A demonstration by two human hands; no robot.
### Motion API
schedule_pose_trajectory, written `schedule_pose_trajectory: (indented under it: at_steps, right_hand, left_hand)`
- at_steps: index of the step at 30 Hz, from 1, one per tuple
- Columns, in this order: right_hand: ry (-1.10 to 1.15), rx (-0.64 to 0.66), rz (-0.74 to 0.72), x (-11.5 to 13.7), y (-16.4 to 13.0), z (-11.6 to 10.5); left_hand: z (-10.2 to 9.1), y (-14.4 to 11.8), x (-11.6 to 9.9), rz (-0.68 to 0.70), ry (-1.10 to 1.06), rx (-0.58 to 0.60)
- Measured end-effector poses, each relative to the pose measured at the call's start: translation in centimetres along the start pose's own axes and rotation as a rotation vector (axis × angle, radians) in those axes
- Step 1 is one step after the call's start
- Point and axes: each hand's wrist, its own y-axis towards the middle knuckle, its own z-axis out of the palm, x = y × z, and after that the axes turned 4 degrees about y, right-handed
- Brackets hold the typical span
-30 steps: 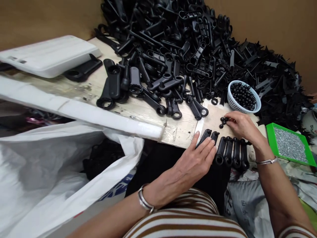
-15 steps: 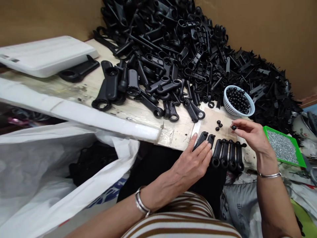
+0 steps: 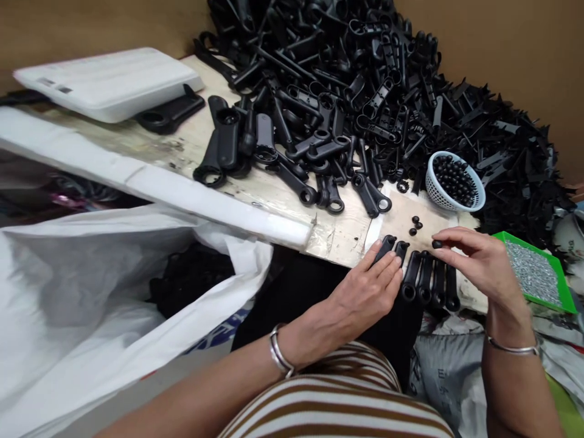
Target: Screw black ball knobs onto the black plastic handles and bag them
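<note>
My left hand (image 3: 367,286) lies with fingers stretched out over two black plastic crank handles (image 3: 387,244), whose far ends show beyond the fingertips. Beside it, several more black crank handles (image 3: 424,280) stand in a close row at the table's front edge, ring ends toward me. Between thumb and fingers, my right hand (image 3: 488,264) pinches a small black round knob (image 3: 437,244), just above the far ends of that row. The right fingers hide part of the rightmost handles. A few loose black knobs (image 3: 414,225) lie on the board beyond.
A light-blue basket (image 3: 435,198) of black knobs stands behind my right hand. On the right is a green tray (image 3: 568,295) of small metal pieces. Black parts (image 3: 319,79) are heaped at the back. A white box-like device (image 3: 109,82) and white sack (image 3: 228,286) are left.
My right hand has brought the knob down and a little left, closer to the row of handles. The left hand stays on its two handles. The whole view has shifted slightly.
</note>
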Motion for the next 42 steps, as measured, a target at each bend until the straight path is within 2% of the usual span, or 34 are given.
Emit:
schedule_pose_trajectory:
  at_steps: [4, 10, 19, 32, 35, 38, 42]
  right_hand:
    - [-0.368, 0.12, -0.231, 1.1, 0.3, 1.4]
    - [-0.655, 0.172, -0.285, 0.7, 0.6, 3.0]
    - [-0.646, 0.256, -0.3, 1.2, 1.4, 3.3]
    - [-0.804, 0.335, -0.286, 1.9, 1.6, 3.7]
    - [-0.745, 0.316, -0.252, 1.7, 1.6, 3.7]
    - [-0.603, 0.311, -0.216, 1.0, 1.4, 2.7]
    - [-0.525, 0.167, -0.161, -0.4, 1.4, 0.6]
  left_hand:
    - [0.0, 0.1, 0.0, 0.003, 0.002, -0.04]
    - [0.2, 0.0, 0.0, 0.005, -0.016, -0.008]
    - [0.2, -0.1, 0.0, -0.016, -0.019, -0.015]
    - [0.1, -0.1, 0.1, -0.017, -0.013, -0.046]
    - [0.1, 0.0, 0.2, -0.014, -0.018, -0.033]
    - [0.1, 0.0, 0.2, -0.014, -0.025, -0.017]
    - [0.2, -0.1, 0.2, -0.005, -0.038, -0.024]
